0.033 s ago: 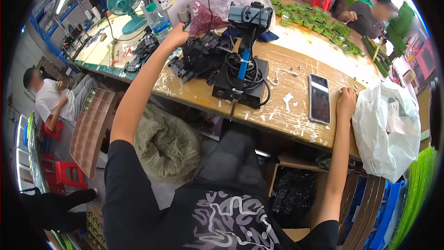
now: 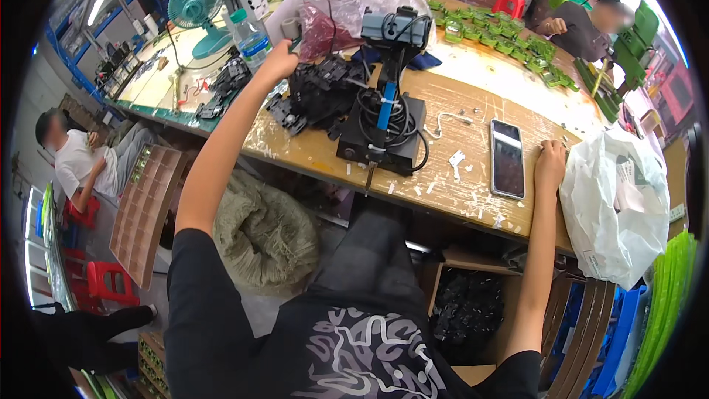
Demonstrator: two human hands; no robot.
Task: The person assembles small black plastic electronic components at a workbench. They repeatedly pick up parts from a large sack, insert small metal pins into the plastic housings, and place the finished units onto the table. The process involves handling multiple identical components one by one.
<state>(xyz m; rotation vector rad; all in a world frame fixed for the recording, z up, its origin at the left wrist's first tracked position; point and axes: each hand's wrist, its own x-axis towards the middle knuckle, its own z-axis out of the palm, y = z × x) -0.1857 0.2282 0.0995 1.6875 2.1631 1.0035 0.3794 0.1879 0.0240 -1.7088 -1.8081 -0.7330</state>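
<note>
My left hand (image 2: 279,63) is stretched out over the far left of the bench, beside a clear water bottle (image 2: 252,42) and a pile of black plastic parts (image 2: 325,89). Its fingers look curled closed, and whatever they may hold is hidden. On the right, my right hand (image 2: 550,162) rests on the wooden bench (image 2: 461,107) between a phone (image 2: 507,159) and a white plastic bag (image 2: 613,214). Those fingers are bent together, too small to show what is in them. Between my hands stands a black box-shaped device (image 2: 384,133) with coiled cables and a blue-grey head (image 2: 396,27).
Small white scraps (image 2: 456,165) lie near the phone. Green parts (image 2: 509,41) cover the far bench, where a person (image 2: 583,29) sits. A teal fan (image 2: 196,11) stands far left. Below are a woven sack (image 2: 258,236) and a carton of black parts (image 2: 465,310).
The whole view has shifted very slightly. Both hands keep the same places beside the same things.
</note>
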